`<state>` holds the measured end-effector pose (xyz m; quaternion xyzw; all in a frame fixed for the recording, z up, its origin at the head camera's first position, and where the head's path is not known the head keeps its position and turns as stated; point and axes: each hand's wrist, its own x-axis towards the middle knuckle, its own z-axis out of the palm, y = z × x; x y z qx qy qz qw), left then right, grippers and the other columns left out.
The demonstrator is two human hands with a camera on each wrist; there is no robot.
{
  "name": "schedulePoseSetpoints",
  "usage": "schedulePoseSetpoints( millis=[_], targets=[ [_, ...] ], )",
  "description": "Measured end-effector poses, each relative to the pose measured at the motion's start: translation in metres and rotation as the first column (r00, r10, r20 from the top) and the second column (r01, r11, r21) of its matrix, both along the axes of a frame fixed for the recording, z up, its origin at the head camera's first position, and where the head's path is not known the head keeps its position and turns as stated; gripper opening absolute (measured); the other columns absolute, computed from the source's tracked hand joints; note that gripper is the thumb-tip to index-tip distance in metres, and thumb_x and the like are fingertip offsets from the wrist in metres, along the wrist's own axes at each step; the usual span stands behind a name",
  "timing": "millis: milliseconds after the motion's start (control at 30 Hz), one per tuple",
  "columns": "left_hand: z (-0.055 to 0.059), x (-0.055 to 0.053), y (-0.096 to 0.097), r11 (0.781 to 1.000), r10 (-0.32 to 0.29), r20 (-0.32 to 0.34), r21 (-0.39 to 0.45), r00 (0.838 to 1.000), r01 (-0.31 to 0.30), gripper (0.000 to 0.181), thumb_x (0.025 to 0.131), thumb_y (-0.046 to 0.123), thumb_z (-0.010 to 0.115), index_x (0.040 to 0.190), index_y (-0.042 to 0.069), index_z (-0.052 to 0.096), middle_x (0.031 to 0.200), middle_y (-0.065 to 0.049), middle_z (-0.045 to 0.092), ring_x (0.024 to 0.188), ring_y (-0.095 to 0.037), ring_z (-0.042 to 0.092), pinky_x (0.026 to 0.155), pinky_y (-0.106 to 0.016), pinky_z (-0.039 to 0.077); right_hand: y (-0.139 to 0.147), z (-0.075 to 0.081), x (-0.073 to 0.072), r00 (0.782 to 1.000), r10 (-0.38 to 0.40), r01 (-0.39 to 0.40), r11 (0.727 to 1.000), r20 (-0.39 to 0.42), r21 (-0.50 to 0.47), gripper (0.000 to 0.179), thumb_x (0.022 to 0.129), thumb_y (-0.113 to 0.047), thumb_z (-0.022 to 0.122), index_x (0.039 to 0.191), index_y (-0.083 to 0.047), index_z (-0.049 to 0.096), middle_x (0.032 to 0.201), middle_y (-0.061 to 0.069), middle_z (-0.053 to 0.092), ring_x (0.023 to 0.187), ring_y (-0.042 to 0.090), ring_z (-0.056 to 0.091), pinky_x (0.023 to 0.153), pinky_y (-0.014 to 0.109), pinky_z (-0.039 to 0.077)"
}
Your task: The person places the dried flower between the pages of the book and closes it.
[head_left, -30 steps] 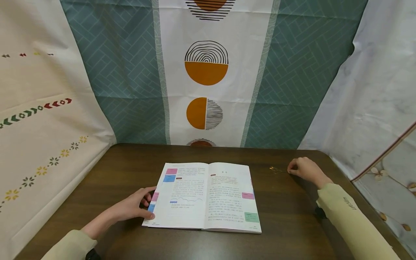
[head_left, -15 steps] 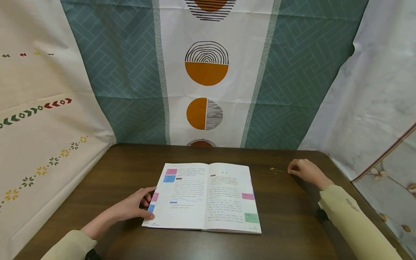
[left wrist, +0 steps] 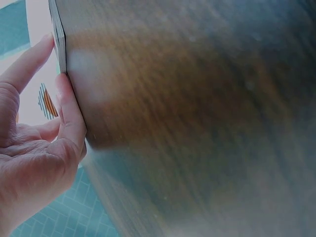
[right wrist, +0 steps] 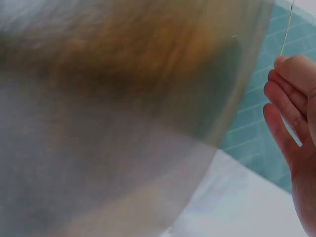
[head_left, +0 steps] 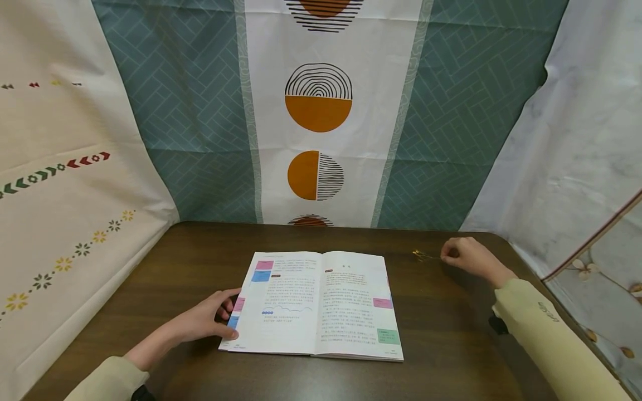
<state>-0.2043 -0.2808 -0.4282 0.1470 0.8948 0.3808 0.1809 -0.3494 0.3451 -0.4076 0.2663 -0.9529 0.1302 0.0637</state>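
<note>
An open book with printed pages lies on the dark wooden table. At its left edge rests my left hand, thumb on the lower left page and the other fingers spread along the side; the left wrist view shows this hand against the book's edge. To the right, my right hand pinches the thin stem of a small yellow flower sprig, whose blossoms point left. In the right wrist view only the stem shows above the pinching hand.
Patterned cloth hangs behind the table's far edge. A cream cloth drapes on the left and a pale cloth on the right. Pink, blue and green blocks are printed on the book's pages.
My right hand has risen slightly and shifted a little left, and the flower sprig has moved up and left with it. The left hand and the book have stayed put.
</note>
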Motion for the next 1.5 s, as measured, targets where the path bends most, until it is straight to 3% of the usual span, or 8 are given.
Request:
schedulePoseSetpoints(
  millis=[200,433,800,967,1267,1500],
  targets=[
    [0.001,0.001,0.000,1.000,0.003,0.006,0.006,1.000,-0.003,0.095,0.077,0.023,0.084,0.149,-0.005,0.028,0.111,-0.011,0.046,0.102,-0.024,0.046,0.078,-0.022,0.041,-0.020,0.015,0.002,0.998,0.057,-0.056,0.998,0.007,-0.011,0.005,0.086,-0.010,0.073,0.083,-0.013,0.070,0.079,-0.009,0.066,0.069,-0.001,0.055,0.064,0.025,0.048],
    [0.000,0.002,-0.001,1.000,0.002,0.012,0.019,1.000,-0.002,0.095,0.077,0.022,0.084,0.149,-0.006,0.029,0.111,-0.012,0.046,0.102,-0.024,0.046,0.077,-0.021,0.041,-0.050,0.027,0.008,0.990,0.141,-0.141,0.990,0.025,-0.020,0.017,0.084,-0.005,0.072,0.080,-0.020,0.065,0.074,-0.012,0.058,0.064,-0.001,0.047,0.061,0.022,0.044],
    [-0.002,0.001,-0.001,1.000,0.001,0.003,0.020,1.000,-0.001,0.096,0.076,0.023,0.085,0.149,-0.006,0.029,0.110,-0.012,0.046,0.101,-0.023,0.046,0.077,-0.020,0.041,-0.101,0.049,0.024,0.964,0.264,-0.264,0.964,0.016,-0.006,0.017,0.085,-0.008,0.072,0.083,-0.023,0.065,0.078,-0.014,0.060,0.067,0.000,0.049,0.063,0.019,0.047],
    [-0.002,0.001,-0.001,1.000,0.000,0.005,0.025,1.000,0.000,0.097,0.076,0.022,0.085,0.149,-0.007,0.028,0.109,-0.012,0.045,0.100,-0.023,0.045,0.076,-0.021,0.039,-0.124,0.052,0.031,0.957,0.290,-0.291,0.956,0.022,0.027,0.012,0.085,-0.010,0.072,0.086,-0.021,0.067,0.080,-0.013,0.061,0.070,0.002,0.052,0.067,0.020,0.049],
    [-0.002,0.000,-0.001,1.000,-0.001,0.007,0.026,1.000,0.001,0.097,0.076,0.022,0.085,0.149,-0.007,0.028,0.110,-0.012,0.045,0.101,-0.024,0.045,0.076,-0.021,0.040,-0.158,0.053,0.040,0.917,0.394,-0.397,0.917,0.058,0.047,0.009,0.085,-0.010,0.073,0.087,-0.017,0.069,0.082,-0.010,0.064,0.070,0.002,0.053,0.067,0.019,0.049],
    [-0.002,0.000,-0.001,1.000,0.000,0.006,0.024,1.000,0.000,0.097,0.076,0.022,0.085,0.149,-0.007,0.028,0.110,-0.012,0.045,0.101,-0.024,0.046,0.076,-0.021,0.040,-0.175,0.055,0.042,0.899,0.428,-0.435,0.896,0.086,0.092,0.010,0.086,-0.012,0.073,0.085,-0.020,0.068,0.081,-0.011,0.063,0.072,0.010,0.060,0.066,0.018,0.048]
  ],
)
